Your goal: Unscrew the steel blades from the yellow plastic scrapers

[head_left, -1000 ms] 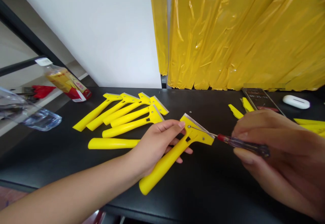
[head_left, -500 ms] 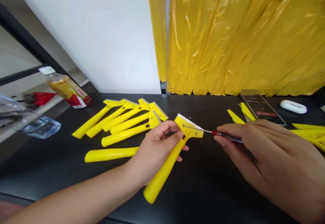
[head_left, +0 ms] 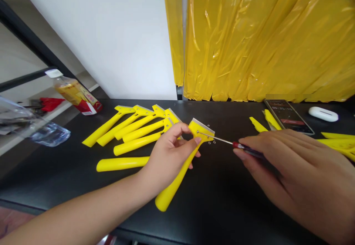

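My left hand [head_left: 176, 147] is closed on a yellow scraper [head_left: 179, 182] just below its head, with the handle slanting down toward me. A metal blade edge shows along the top of that head. In my right hand [head_left: 299, 174] is a screwdriver [head_left: 239, 146] with a red and dark handle. Its thin shaft reaches left across the scraper head, the tip at the left screw. Several small metal nuts [head_left: 210, 142] lie on the table beyond the head. Left of my left hand, more yellow scrapers [head_left: 133, 127] lie in a fanned row.
Yellow scraper parts [head_left: 257, 124] lie at the right, beside a phone [head_left: 288, 115] showing a timer and a white earbud case [head_left: 323, 114]. A drink bottle [head_left: 76, 93] leans at the left near a clear plastic container [head_left: 50, 136]. Yellow plastic sheeting [head_left: 249, 41] hangs behind the black table [head_left: 222, 208].
The held scraper has shifted slightly left and up, uncovering nuts on the table. The screwdriver's tip stays at the left screw, its shaft now tilted more steeply.
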`<state>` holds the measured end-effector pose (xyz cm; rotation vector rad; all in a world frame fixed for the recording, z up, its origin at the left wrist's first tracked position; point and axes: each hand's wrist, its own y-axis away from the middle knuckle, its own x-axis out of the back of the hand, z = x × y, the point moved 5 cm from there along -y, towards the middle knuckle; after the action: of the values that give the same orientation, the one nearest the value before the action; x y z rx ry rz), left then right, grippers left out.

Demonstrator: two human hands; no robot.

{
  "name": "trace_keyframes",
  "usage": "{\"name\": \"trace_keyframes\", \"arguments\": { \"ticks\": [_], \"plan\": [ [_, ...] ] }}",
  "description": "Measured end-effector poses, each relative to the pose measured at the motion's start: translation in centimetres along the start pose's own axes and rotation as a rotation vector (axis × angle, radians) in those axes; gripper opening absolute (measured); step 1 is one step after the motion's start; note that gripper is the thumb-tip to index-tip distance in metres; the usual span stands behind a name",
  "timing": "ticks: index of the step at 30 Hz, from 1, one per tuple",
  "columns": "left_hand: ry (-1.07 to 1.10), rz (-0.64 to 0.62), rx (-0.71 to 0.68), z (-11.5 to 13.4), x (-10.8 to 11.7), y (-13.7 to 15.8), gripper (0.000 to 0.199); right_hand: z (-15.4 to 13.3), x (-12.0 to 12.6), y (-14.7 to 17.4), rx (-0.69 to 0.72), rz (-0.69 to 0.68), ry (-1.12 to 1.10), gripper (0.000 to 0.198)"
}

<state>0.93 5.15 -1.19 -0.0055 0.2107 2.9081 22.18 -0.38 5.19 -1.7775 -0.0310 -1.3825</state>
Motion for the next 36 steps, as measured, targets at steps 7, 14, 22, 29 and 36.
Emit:
{"name": "trace_keyframes", "arguments": {
  "ticks": [7,14,22,29,36],
  "plan": [
    [-0.021,0.022,-0.006,0.1,0.4,-0.3,0.031,-0.5,-0.4,-0.1,0.018,0.004,0.042,0.014],
    [-0.034,0.021,-0.024,0.0,0.4,-0.3,0.031,-0.3,-0.7,-0.4,-0.032,-0.011,0.117,0.020],
    [-0.069,0.009,-0.035,-0.1,0.4,-0.5,0.031,-0.3,-0.8,-0.5,-0.040,-0.017,0.085,0.024],
    [-0.093,0.021,-0.044,0.0,0.4,-0.3,0.027,-0.9,-0.8,-0.3,-0.038,0.028,0.111,0.026],
    [-0.089,0.042,-0.044,0.1,0.5,-0.3,0.028,-0.8,-1.0,-0.2,-0.042,0.031,0.204,0.030]
  ]
}}
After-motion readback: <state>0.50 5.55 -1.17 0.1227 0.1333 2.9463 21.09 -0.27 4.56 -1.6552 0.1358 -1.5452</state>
